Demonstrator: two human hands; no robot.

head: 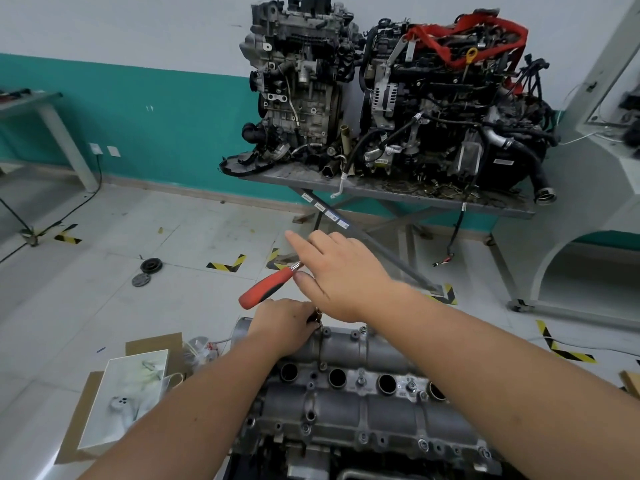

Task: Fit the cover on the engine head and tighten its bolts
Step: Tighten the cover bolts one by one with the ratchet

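The ribbed grey metal cover (346,403) lies nearest, both hands at its far end: left hand (284,327) on it, right hand (343,275) above. Behind, two bare engines (398,95) stand side by side on a grey steel counter (381,190). A shallow white tray (121,400) lies left on the floor.

Two hands, left (282,323) and right (341,271). One red-handled tool (266,287). Two big engines upper right: gray (298,81), black (450,98). Four round holes in one cover (363,403).

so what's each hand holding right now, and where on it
The left hand grips the ratchet at its head end, over a bolt on the cover. The right hand is open above the red handle, holding nothing.
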